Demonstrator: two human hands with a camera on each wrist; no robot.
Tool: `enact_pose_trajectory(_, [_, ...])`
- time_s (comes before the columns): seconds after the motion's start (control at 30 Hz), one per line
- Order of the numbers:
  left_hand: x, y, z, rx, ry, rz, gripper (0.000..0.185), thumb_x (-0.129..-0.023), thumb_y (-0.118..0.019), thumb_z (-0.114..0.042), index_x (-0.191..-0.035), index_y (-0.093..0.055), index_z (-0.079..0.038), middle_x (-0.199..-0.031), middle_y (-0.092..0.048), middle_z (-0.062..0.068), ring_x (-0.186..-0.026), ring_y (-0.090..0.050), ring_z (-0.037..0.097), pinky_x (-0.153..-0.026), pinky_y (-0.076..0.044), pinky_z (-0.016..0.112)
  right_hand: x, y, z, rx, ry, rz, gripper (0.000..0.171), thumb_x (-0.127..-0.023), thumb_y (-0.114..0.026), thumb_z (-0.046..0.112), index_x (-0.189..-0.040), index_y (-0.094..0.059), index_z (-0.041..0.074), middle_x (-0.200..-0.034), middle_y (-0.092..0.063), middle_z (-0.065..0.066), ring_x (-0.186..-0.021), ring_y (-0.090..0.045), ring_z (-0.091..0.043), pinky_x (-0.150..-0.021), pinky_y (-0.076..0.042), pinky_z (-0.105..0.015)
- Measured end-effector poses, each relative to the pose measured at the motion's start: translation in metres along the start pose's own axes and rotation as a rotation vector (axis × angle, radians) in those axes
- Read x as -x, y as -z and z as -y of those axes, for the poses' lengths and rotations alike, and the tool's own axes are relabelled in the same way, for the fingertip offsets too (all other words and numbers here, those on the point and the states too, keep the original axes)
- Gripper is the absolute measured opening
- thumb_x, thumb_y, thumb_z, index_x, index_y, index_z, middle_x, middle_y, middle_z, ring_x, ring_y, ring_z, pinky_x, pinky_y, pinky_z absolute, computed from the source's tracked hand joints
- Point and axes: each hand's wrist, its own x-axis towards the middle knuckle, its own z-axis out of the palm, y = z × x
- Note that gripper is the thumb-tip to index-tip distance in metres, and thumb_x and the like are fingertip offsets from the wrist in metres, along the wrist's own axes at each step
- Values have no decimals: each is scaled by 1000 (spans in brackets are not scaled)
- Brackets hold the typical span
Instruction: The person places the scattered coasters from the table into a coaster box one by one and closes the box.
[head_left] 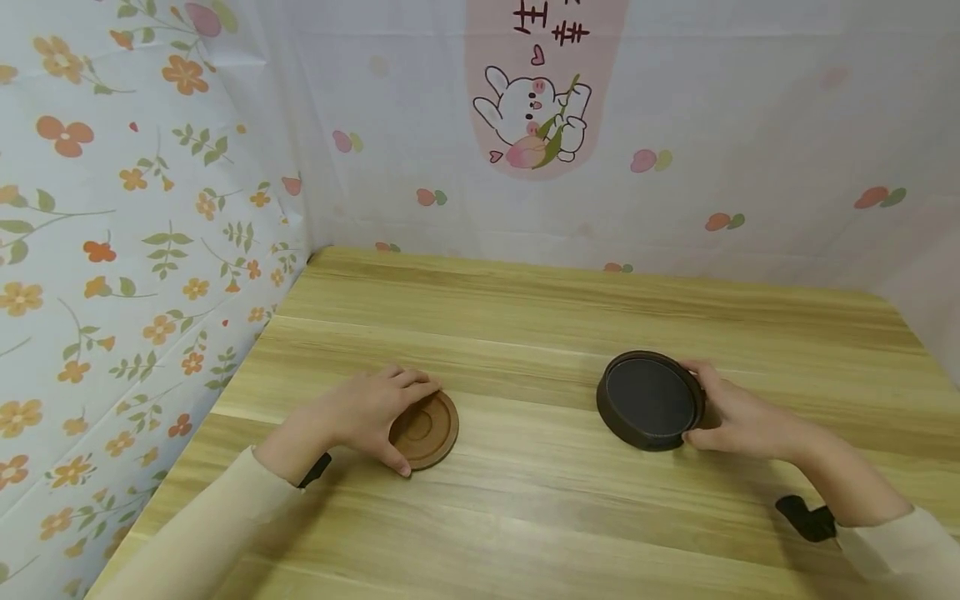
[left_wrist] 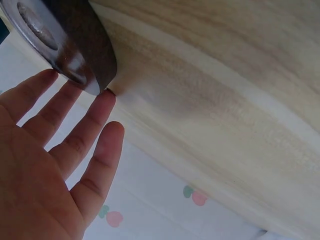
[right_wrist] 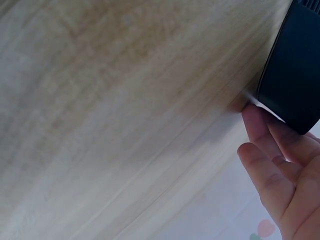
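Head view: a person's left hand (head_left: 367, 412) rests on a brown wooden disc (head_left: 427, 429) lying flat on the counter (head_left: 525, 317), fingers (left_wrist: 85, 132) straight and slightly spread, thumb at its near rim, seemingly to steady it. Well apart to the right, the right hand (head_left: 731, 412) clamps thumb and fingers on a dark round case (head_left: 649, 400), tipped up off the counter for a hold. Floral sheets (head_left: 112, 250) wall in the left and far sides; nothing lies between the hands.
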Motion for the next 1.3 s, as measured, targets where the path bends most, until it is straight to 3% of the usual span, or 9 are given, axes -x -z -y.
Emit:
enact_pose_trajectory(0.07, [0,-1,-1,-7,3,0,113,-64,-85,-63,-153,-39,-11,-152,-44,9,-134,-44,32,-93,-49,61,1,-1,-2,3,9,-6,94,-85,-78,22,-151,-16,-3,-134,-51,-27,-122,-55,-42,-88,-48,-29])
enact_pose_trajectory(0.3, [0,-3,-5,-29,-15,-2,108,-66,-85,-58,-153,-39,-12,-153,-42,8,-132,-45,29,-89,-50,60,3,-3,-6,55,6,-21,93,-84,-79,26,-150,-19,-1,-129,-55,-23,-119,-56,-39,-88,-48,-45])
enact_pose_trajectory(0.53, [-1,-5,-4,-23,-17,-15,108,-66,-85,-57,-153,-39,-12,-152,-42,8,-131,-46,29,-89,-51,58,3,-3,-6,64,16,-37,92,-84,-80,26,-150,-22,1,-129,-56,-21,-119,-56,-37,-88,-48,-33])
enact_pose_trajectory(0.73, [-1,-5,-3,-25,-47,-34,107,-66,-86,-53,-151,-40,-8,-149,-44,11,-128,-47,30,-93,-51,53,2,-1,-8,60,32,-39,93,-83,-80,24,-151,-21,1,-131,-55,-24,-119,-55,-39,-88,-49,-39])
enact_pose_trajectory(0.97, [-3,-4,-4,-26,-48,-26,107,-67,-85,-53,-151,-39,-6,-149,-44,12,-129,-46,31,-97,-50,51,3,0,-10,61,40,-48,92,-83,-81,23,-151,-22,3,-135,-54,-25,-123,-53,-41,-88,-46,-26])
enact_pose_trajectory(1.13, [-5,-2,-5,-23,-42,-16,107,-68,-85,-52,-151,-39,-6,-150,-43,13,-130,-46,32,-98,-49,51,2,2,-10,63,37,-37,92,-83,-80,25,-152,-22,3,-137,-53,-27,-124,-53,-43,-88,-48,-34])
enact_pose_trajectory(1.3, [-8,2,-7,-28,-54,-10,107,-68,-85,-52,-152,-38,-5,-150,-43,15,-130,-45,33,-99,-48,51,2,1,-9,69,32,-39,92,-84,-80,26,-151,-22,3,-138,-53,-26,-125,-52,-43,-89,-48,-32])
